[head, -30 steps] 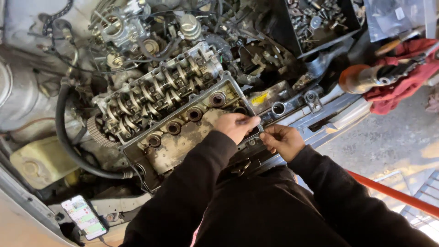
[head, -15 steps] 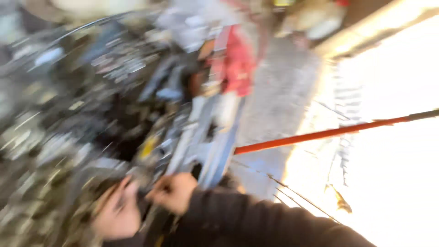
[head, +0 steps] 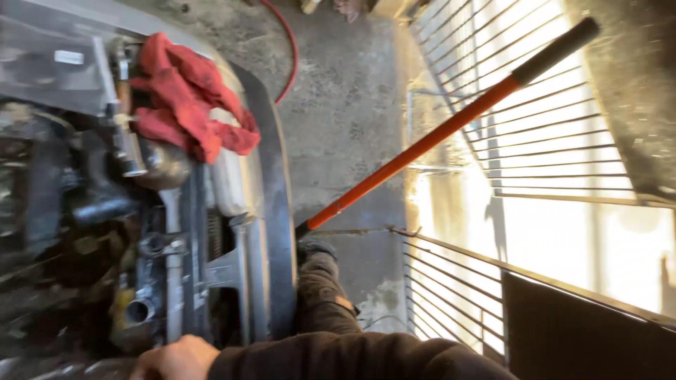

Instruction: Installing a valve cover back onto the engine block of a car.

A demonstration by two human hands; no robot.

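Observation:
Only my right hand (head: 176,359) shows, at the bottom edge of the head view. Its dark sleeve (head: 352,359) runs off to the right. The hand rests near the front edge of the car's engine bay (head: 162,281), close to a grimy metal pipe end (head: 139,309). I see just the back of the hand, so its fingers and anything in them are hidden. My left hand is out of the frame. A red rag (head: 190,105) lies on the car's front, far above the hand.
A long orange-handled tool (head: 422,148) with a black grip leans from the car's dark bumper (head: 278,211) toward the upper right. My dark-trousered leg (head: 324,295) stands beside the bumper on concrete floor (head: 345,105). A barred metal gate (head: 528,141) glows with sunlight at right. A red hose (head: 282,56) curves on the floor.
The view has swung right, away from the cylinder head toward the bumper, floor and gate. My left hand has left the frame; the right hand stays at the car's front edge.

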